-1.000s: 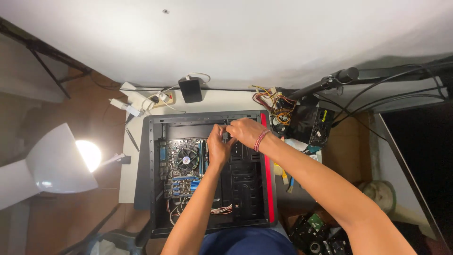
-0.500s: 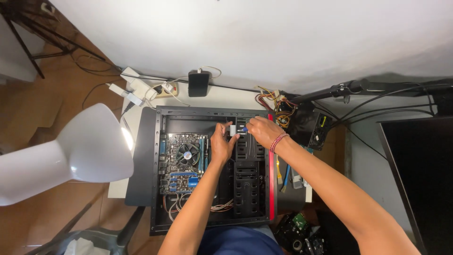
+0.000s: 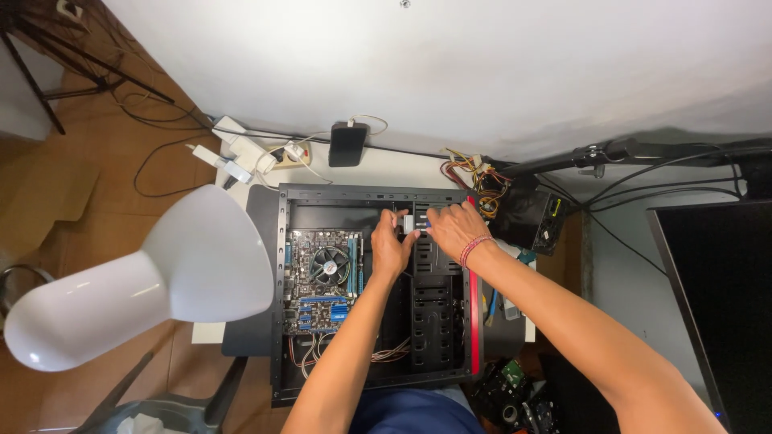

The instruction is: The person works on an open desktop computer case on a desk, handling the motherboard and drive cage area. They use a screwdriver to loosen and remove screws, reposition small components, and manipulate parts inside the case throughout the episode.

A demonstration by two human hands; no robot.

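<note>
Black case (image 3: pixel 370 197) lies open on the bench (image 3: pixel 402 170); both hands, left (image 3: pixel 392 247) and right (image 3: pixel 454 227), now pinch a small grey part (image 3: pixel 408 223), lifted slightly higher than before.

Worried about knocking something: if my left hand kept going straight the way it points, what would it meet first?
Probably the small white part at the left hand's fingertips, then the case's top wall. Depth is hard to judge.

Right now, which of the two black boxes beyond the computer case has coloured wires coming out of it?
The larger black box right of the case, a power supply with red and yellow wires. The small black box near the wall has only a thin white cable.
</note>
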